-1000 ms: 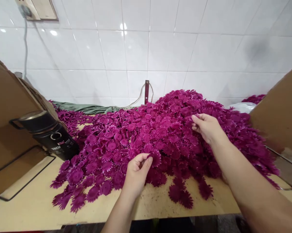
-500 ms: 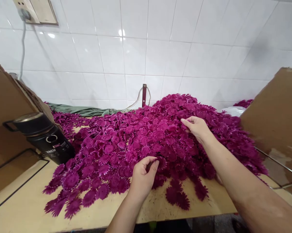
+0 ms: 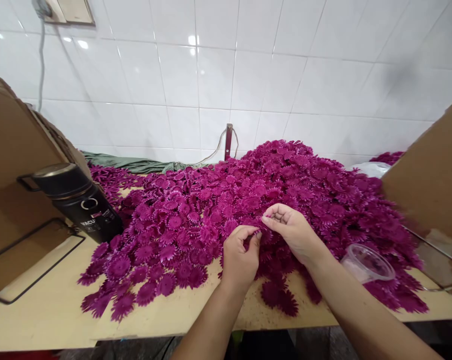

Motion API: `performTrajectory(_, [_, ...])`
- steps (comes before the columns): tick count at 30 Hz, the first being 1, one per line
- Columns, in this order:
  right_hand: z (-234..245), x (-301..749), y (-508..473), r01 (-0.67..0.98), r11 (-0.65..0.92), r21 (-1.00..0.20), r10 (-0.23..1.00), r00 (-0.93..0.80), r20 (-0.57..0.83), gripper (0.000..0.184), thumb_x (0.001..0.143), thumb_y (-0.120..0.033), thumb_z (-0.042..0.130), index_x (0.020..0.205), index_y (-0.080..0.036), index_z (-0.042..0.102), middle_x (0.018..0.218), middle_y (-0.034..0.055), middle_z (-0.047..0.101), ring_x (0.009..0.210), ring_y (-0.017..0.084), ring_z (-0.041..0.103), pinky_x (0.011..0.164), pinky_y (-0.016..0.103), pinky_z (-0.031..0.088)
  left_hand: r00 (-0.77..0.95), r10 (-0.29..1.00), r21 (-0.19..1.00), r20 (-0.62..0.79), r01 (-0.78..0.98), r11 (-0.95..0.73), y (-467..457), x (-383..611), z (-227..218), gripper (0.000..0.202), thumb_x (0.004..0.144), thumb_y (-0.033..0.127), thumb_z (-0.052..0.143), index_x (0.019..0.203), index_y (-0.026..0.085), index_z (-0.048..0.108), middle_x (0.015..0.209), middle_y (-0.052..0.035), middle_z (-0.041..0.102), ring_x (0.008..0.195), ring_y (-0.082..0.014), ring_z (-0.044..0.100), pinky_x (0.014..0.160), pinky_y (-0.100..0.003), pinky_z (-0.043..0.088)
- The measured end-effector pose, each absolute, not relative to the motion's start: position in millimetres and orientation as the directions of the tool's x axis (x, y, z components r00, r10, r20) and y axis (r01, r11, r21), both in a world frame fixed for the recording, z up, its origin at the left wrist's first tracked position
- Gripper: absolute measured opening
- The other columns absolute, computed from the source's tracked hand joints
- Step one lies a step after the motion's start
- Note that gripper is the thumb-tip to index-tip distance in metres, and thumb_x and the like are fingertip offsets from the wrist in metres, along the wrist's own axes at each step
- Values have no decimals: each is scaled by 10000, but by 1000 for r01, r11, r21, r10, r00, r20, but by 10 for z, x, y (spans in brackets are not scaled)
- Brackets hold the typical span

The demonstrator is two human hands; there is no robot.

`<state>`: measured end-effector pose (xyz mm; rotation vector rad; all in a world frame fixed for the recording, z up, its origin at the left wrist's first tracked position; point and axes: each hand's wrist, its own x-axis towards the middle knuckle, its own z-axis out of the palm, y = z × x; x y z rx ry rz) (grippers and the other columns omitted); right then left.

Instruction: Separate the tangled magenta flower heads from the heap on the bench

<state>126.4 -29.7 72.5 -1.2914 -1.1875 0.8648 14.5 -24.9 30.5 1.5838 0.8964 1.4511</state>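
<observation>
Magenta artificial flowers, flat with toothed petals, lie in a wide heap. In front of its middle my left hand pinches thumb and forefinger on what looks like the edge of one of these flowers. My right hand is just to the right, its thumb and forefinger pressed together, fingertips close to the left ones. What it pinches is too small to make out. Beside my right forearm, a clear plastic tub sits tilted among the flowers, partly hidden by the arm.
A black vacuum flask stands left of the heap, by a cardboard box and a black wire frame. Another cardboard box bounds the right side. Green cloth lies along the tiled wall. The table's front edge is near.
My right hand has come down and left from the heap, close to my left hand. The left hand has risen slightly to the right. The clear tub has come into view; the camera has shifted.
</observation>
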Motion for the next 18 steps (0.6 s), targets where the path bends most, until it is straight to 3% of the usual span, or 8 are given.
performTrajectory(3, [756, 1331, -232, 181, 137, -974, 949, 259, 181, 263, 504, -325, 744, 593, -169, 553, 531, -42, 518, 520, 83, 451, 516, 228, 387, 95, 896, 901, 433, -10, -434, -244, 103, 300, 139, 746, 173, 519, 726, 151, 655, 732, -59, 667, 697, -166, 600, 683, -278, 474])
performTrajectory(9, [956, 1732, 126, 133, 215, -968, 804, 538, 252, 315, 480, -314, 758, 563, -193, 480, 490, -63, 492, 455, 74, 439, 447, 221, 396, 67, 936, 936, 346, 34, -349, -191, -11, 201, 132, 732, 207, 530, 708, 147, 646, 703, -56, 656, 687, -173, 598, 677, -294, 473])
performTrajectory(14, [1019, 1779, 218, 162, 245, -956, 832, 471, 293, 300, 429, -226, 768, 594, -183, 521, 541, -49, 541, 503, 88, 502, 528, 251, 445, 134, 925, 935, 355, -58, -350, -147, 0, 189, 112, 717, 191, 555, 729, 158, 662, 830, -84, 688, 812, -186, 623, 788, -325, 474])
performTrajectory(18, [896, 1476, 16, 264, 205, -942, 933, 237, 270, 187, 516, -242, 705, 617, -175, 563, 537, -34, 561, 500, 94, 493, 517, 249, 423, 135, 908, 914, 397, -149, -378, -141, 59, 277, 100, 716, 187, 570, 719, 168, 667, 955, -94, 683, 922, -190, 609, 873, -330, 442])
